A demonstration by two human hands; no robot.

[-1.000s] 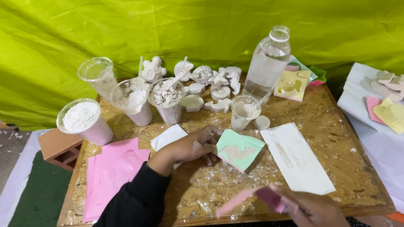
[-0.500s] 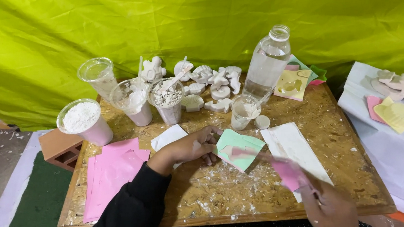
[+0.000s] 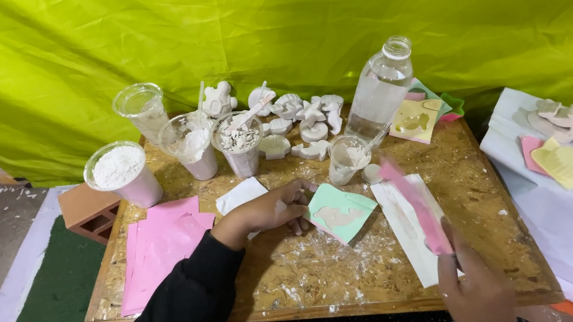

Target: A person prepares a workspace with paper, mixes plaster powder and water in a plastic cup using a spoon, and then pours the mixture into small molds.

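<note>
My left hand [image 3: 272,211] rests on the board and touches the left edge of a light green mould [image 3: 341,211] with white plaster in its cavity. My right hand [image 3: 476,288] grips a pink flat strip [image 3: 415,202], blurred from motion, raised over a white sheet [image 3: 408,225] to the right of the mould. The strip's far end points toward a small clear cup [image 3: 346,159] of white mix.
The chipboard table [image 3: 298,279] carries pink sheets [image 3: 161,243] at left, a cup of white powder [image 3: 123,173], several cups with plaster, white cast figures [image 3: 300,121], a clear bottle [image 3: 381,92] and a yellow mould [image 3: 414,122]. A second table with casts [image 3: 569,116] stands at right.
My right hand has lifted the pink strip from the near edge up and to the right, over the white sheet. My left hand stays at the green mould.
</note>
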